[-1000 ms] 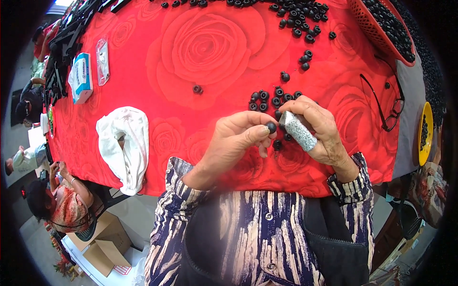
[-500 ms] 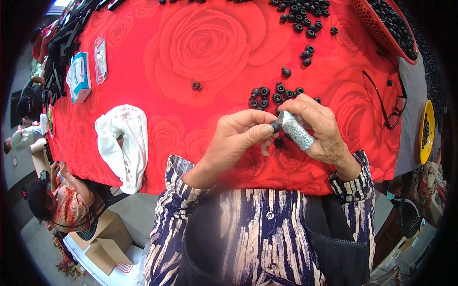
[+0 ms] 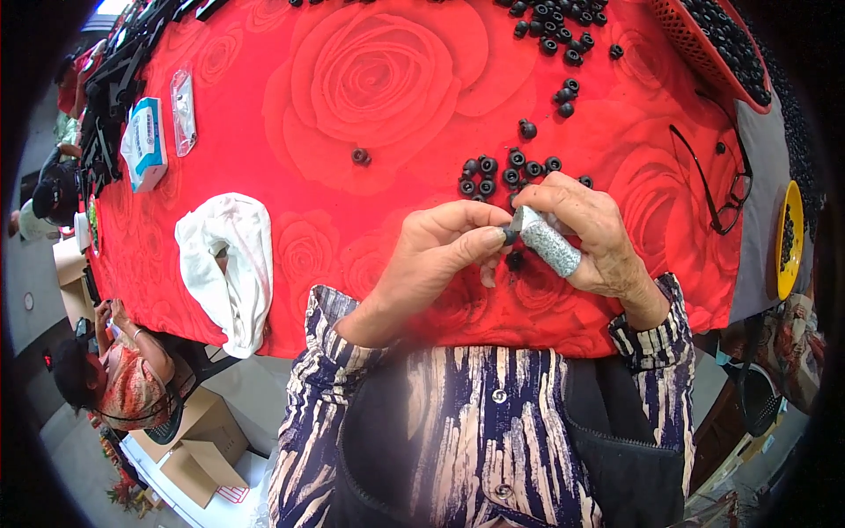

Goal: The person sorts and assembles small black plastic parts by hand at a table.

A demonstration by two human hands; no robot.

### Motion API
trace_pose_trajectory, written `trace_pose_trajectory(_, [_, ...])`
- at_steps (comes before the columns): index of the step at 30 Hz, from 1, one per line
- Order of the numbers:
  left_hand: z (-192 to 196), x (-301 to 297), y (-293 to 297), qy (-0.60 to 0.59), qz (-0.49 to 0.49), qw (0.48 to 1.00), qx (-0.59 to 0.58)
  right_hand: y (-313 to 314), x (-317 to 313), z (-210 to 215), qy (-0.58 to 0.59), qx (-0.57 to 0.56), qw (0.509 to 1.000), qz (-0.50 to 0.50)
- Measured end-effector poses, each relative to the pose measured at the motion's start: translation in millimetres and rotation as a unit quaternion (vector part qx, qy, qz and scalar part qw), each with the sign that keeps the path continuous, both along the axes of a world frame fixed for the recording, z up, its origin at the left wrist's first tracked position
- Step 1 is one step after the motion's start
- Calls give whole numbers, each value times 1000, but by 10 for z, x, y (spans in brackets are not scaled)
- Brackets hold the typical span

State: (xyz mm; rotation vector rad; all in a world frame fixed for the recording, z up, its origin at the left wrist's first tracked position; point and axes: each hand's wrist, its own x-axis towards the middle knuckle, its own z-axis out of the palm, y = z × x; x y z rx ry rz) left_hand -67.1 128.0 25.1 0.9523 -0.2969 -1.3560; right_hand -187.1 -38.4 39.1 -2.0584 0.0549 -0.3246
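My left hand (image 3: 440, 251) pinches a small round black part (image 3: 510, 236) between thumb and forefinger. In my right hand (image 3: 600, 231) is a short blade with a thick, silver-speckled wrapped handle (image 3: 551, 243); its metal tip meets the edge of the black part. Both hands work close together above the red rose-patterned tablecloth (image 3: 352, 255). Just beyond them lies a cluster of similar black parts (image 3: 488, 187), partly hidden by my right hand. Another dark piece (image 3: 515, 261) sits beneath my fingers.
A white cloth (image 3: 251, 264) lies left, with a tissue box (image 3: 150, 145) and clear plastic packet (image 3: 183, 114) beyond. Glasses (image 3: 729, 211), a red basket of black parts (image 3: 695, 53) and a yellow bowl (image 3: 790, 255) are right. More parts (image 3: 550, 46) lie far. A person (image 3: 132, 378) sits left.
Both hands stay almost in place, still gripping the part and the blade. The view has shifted very slightly. At the far left, a person in pale clothing has moved.
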Motion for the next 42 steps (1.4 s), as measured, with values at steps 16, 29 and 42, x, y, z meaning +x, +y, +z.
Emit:
trace_pose_trajectory(16, [-9, 2, 6, 11, 13, 1000, 11, 11, -1, -39, -19, -27, 999, -5])
trace_pose_trajectory(29, [-20, -41, -3, 24, 39, 999, 13, 8, 19, -63, -38, -34, 999, -18])
trace_pose_trajectory(42, [-51, -38, 28, 148, 56, 987, -31, 73, -10, -42, -79, -10, 997, 11])
